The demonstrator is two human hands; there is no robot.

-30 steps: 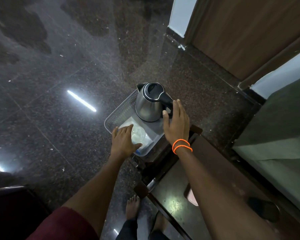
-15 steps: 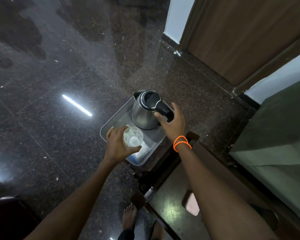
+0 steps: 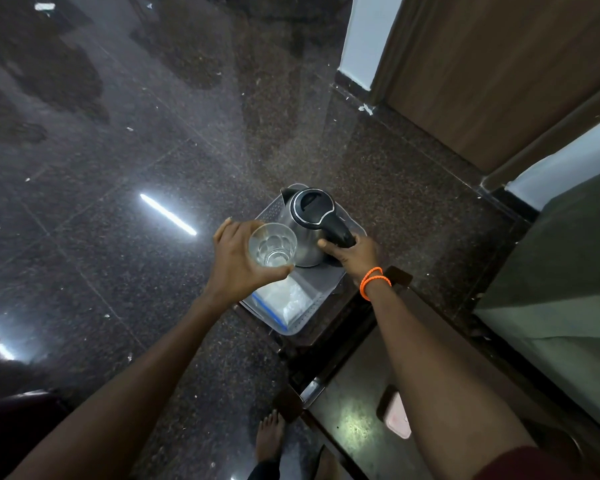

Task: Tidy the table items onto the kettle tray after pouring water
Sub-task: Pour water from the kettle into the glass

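Observation:
A steel kettle with a black lid and handle stands on a grey tray at the far end of a dark table. My right hand, with orange bands at the wrist, is wrapped around the kettle's handle. My left hand holds a clear drinking glass upright, lifted above the tray just left of the kettle. A white plastic packet with a blue edge lies on the near part of the tray.
The dark glossy table runs toward me, with a pink flat object on it. A green bed is at the right. A wooden door stands beyond. My bare feet stand on the polished granite floor.
My left hand picked the glass up off the tray and raised it. My right hand went from resting beside the kettle to gripping its handle.

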